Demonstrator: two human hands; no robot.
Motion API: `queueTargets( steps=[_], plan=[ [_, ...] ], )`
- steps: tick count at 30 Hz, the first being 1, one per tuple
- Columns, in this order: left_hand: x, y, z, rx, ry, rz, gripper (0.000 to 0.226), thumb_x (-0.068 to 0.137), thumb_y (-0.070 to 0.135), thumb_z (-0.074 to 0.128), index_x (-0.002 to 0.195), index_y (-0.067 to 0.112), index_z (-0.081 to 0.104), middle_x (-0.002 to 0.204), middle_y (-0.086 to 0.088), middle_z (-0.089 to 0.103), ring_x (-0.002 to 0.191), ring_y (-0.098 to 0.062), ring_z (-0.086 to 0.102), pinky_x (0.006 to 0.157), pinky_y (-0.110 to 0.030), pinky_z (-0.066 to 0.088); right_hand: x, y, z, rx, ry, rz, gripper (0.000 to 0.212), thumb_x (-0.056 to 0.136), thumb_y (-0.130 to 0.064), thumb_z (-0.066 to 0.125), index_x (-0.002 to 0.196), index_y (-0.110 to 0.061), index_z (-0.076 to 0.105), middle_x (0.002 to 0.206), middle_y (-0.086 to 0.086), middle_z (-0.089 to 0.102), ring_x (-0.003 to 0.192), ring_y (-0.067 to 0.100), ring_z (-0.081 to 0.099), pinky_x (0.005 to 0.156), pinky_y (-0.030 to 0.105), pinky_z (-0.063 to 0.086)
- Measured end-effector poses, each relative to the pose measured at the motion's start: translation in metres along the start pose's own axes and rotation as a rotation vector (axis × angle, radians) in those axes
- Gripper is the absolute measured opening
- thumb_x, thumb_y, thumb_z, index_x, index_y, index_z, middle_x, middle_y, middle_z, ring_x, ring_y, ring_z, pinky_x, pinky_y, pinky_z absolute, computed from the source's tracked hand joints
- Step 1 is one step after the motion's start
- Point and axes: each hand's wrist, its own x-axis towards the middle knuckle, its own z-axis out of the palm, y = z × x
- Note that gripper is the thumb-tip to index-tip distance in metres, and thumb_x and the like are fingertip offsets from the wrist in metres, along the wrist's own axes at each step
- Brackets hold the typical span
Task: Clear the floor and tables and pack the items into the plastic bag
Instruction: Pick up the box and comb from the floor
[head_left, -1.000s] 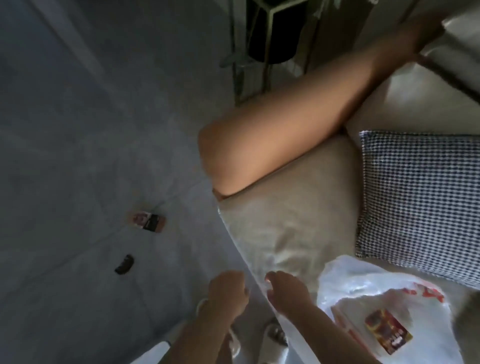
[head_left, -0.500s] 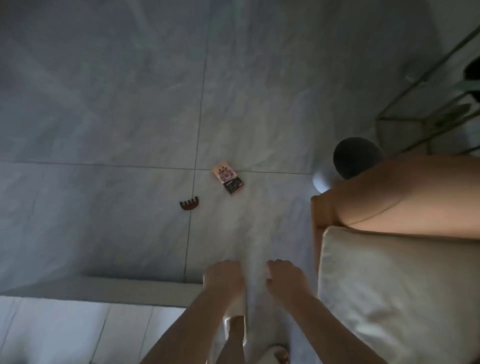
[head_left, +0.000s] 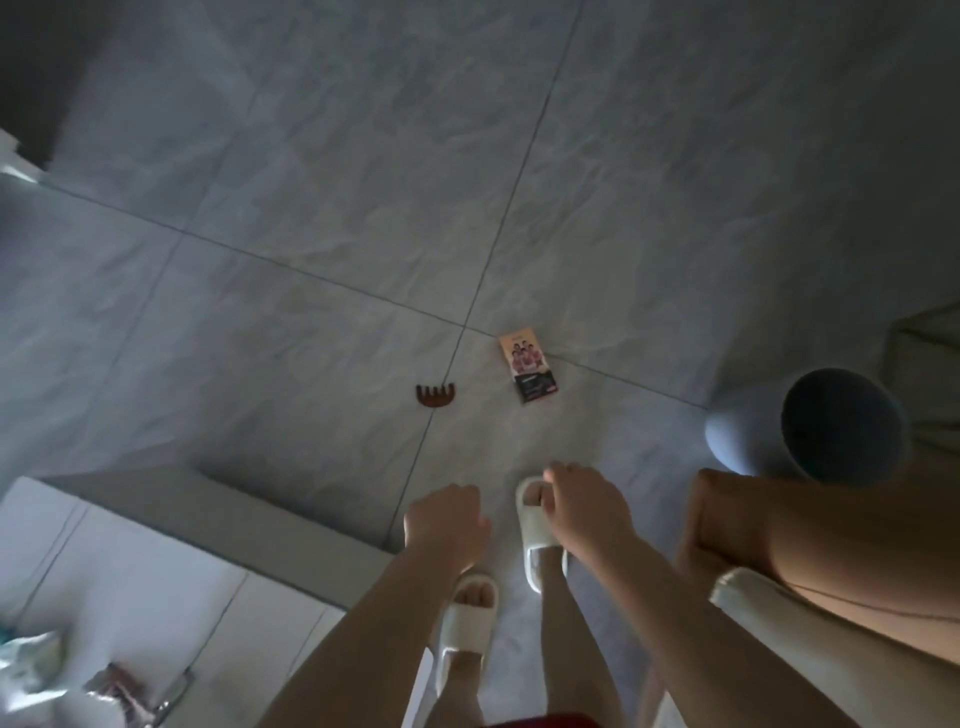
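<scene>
Tiled floor (head_left: 311, 182) now fills view; hair claw (head_left: 435, 396) and card packet (head_left: 529, 364) ahead of loosely curled, empty left hand (head_left: 444, 522) and right hand (head_left: 584, 506): pickup next.

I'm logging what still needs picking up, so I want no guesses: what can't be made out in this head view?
- Small box on the floor: print too small to read.
- Items on the white table: blurred and cut by the bottom-left edge; unidentifiable.
- Left hand and right hand: seen from the back, palms hidden.
- Plastic bag: not in view.
- Brown comb-like piece: small and dim; exact kind unclear.
</scene>
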Motion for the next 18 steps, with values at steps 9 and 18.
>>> queueTargets(
  steps=[9,18],
  plan=[
    [0.088,0.008,-0.018,-0.185,0.011,-0.147,0.036,0.096,0.039,0.042,0.128,0.024,0.05,0.128,0.0,0.053,0.122,-0.019,0.051,0.1,-0.036,0.043,0.11,0.019,-0.013,-0.074,-0.071,-0.098,0.034,0.094,-0.027,0.041,0.126,-0.017,0.045,0.121,0.006,0.053,0.113,0.025,0.052,0.092,0.035,0.043],
    [0.182,-0.006,-0.029,-0.24,0.013,-0.193,0.039,0.094,0.027,0.053,0.131,0.023,0.045,0.129,-0.001,0.051,0.123,-0.021,0.05,0.098,-0.038,0.047,0.218,0.03,-0.013,-0.185,-0.058,-0.124,0.035,0.092,-0.031,0.046,0.122,-0.015,0.048,0.122,0.008,0.054,0.111,0.027,0.053,0.087,0.037,0.046]
  ],
)
